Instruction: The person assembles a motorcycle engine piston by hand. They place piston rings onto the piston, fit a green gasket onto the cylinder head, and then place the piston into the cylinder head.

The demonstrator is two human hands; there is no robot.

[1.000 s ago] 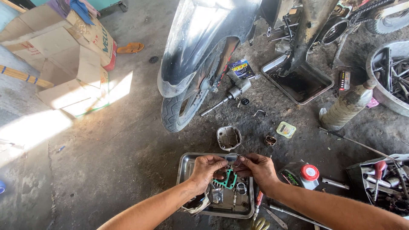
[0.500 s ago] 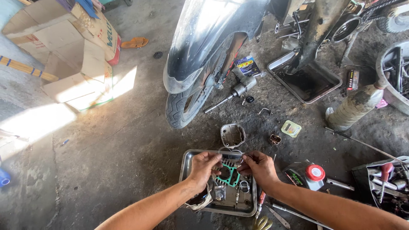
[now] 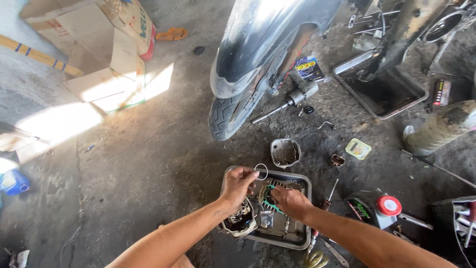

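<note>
My left hand (image 3: 237,184) pinches a thin round ring (image 3: 261,171) at its fingertips, held just above the far edge of a grey metal tray (image 3: 300,178) on the concrete floor. My right hand (image 3: 290,201) reaches down into the tray and touches a green gasket (image 3: 268,196) lying on engine parts. A finned metal part (image 3: 240,222) sits in the tray's left corner, under my left wrist.
A scooter's front wheel (image 3: 225,115) and mudguard stand beyond the tray. A small grey cover (image 3: 285,152), a drip pan (image 3: 381,90), a red-capped can (image 3: 379,208), a screwdriver (image 3: 327,198) and cardboard boxes (image 3: 106,59) lie around.
Both hands were together over the tray's far edge; now my left hand has lifted a thin ring clear, and my right hand has dropped onto the green gasket. The view has moved closer.
</note>
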